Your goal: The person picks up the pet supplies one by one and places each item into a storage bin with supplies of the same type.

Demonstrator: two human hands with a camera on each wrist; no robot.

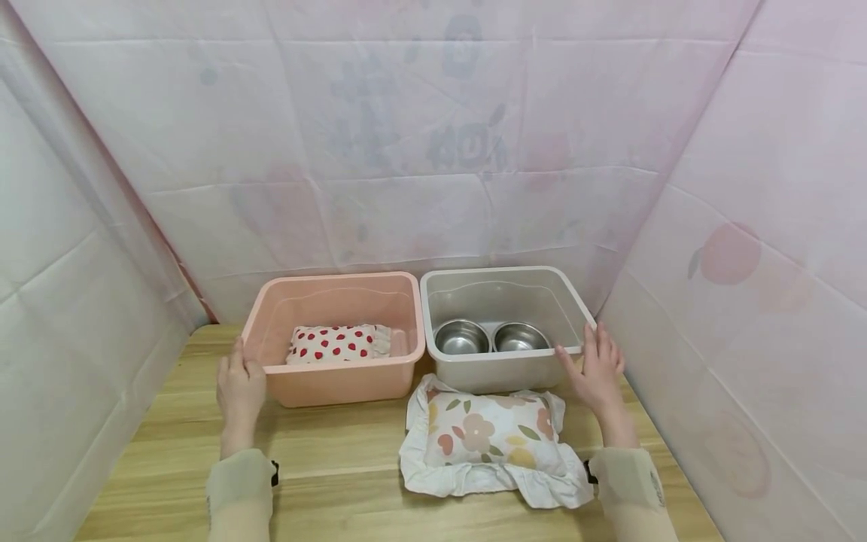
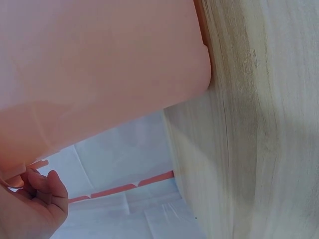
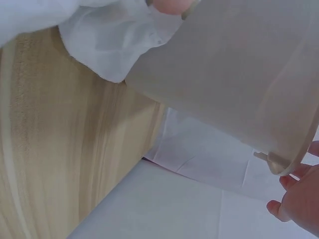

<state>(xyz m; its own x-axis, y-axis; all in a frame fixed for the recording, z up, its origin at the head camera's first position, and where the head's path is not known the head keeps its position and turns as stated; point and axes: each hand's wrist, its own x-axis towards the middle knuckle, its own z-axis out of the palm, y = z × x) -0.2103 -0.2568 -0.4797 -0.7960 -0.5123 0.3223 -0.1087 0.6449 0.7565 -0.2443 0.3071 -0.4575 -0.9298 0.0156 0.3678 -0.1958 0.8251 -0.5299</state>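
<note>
A pink plastic basin stands at the left, and my left hand grips its front left corner. In the left wrist view, that hand's fingers curl under the rim. Beside it stands a grey basin, the two rims side by side. My right hand rests on its front right corner, thumb at the front rim and straight fingers along the side. Inside the pink basin lies a small strawberry-print pillow. Two metal bowls, a left bowl and a right bowl, sit in the grey basin.
A floral pillow with a white ruffle lies on the wooden table in front of the grey basin, near my right wrist. Printed cloth walls enclose the table behind and on both sides.
</note>
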